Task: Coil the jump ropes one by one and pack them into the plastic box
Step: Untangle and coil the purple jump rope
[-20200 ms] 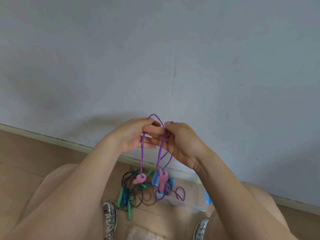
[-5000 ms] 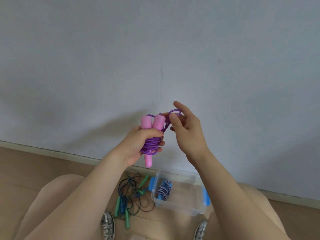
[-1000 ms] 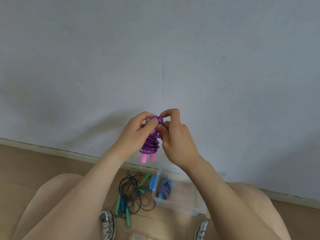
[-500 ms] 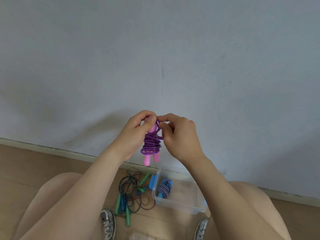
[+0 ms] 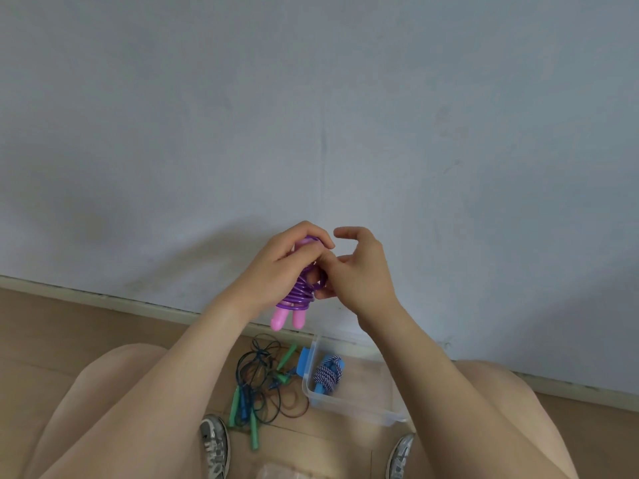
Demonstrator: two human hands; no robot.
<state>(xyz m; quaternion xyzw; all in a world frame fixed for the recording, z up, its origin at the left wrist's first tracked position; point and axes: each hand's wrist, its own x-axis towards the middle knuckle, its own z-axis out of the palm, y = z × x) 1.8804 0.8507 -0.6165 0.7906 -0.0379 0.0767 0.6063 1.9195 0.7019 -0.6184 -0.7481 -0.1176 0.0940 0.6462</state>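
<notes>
Forefinger lifted since — right hand (image 5: pixel 363 274) and left hand (image 5: pixel 280 267) grip purple rope (image 5: pixel 299 293), clear above plastic box (image 5: pixel 349 407).

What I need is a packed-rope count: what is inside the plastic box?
One coiled blue-and-white rope with blue handles lies at the left end of the plastic box. The right forearm covers the box's right part, so anything there is hidden.
</notes>
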